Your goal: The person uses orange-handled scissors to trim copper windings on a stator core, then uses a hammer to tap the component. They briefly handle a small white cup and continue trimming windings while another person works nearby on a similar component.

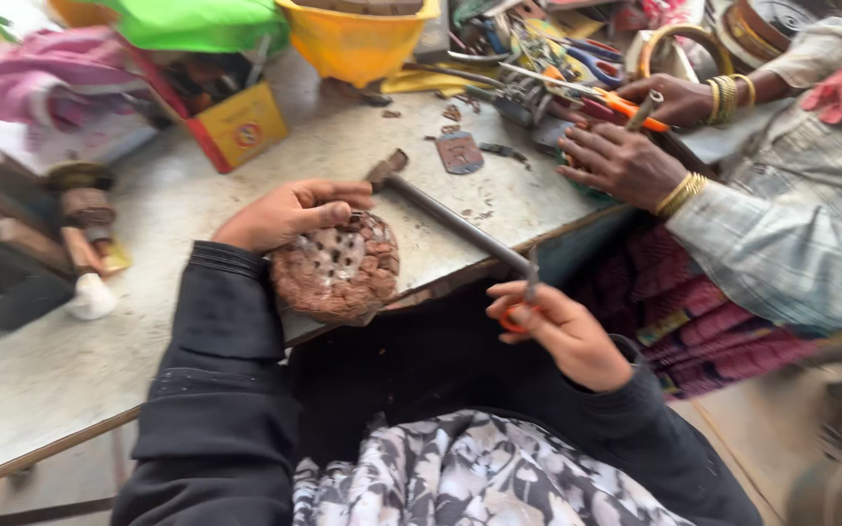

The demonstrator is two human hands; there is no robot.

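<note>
The left hand [285,212] presses a round reddish-brown perforated pad [336,270] on the counter [51,360] edge; right hand [557,326] fingers pinch small scissors [523,297]. Trimming seems underway; next calls for aligning blades carefully.

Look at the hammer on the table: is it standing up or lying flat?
Lying flat. The hammer rests on the table, its handle running toward the right hand.

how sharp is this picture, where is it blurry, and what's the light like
Head view: soft, even light with only faint shadows on the table and no strong glare. Motion blur smears the left edge and the clutter at the top. The left hand on the brown perforated disc and the right hand are fairly clear. The co-worker's hands look slightly soft.
</note>
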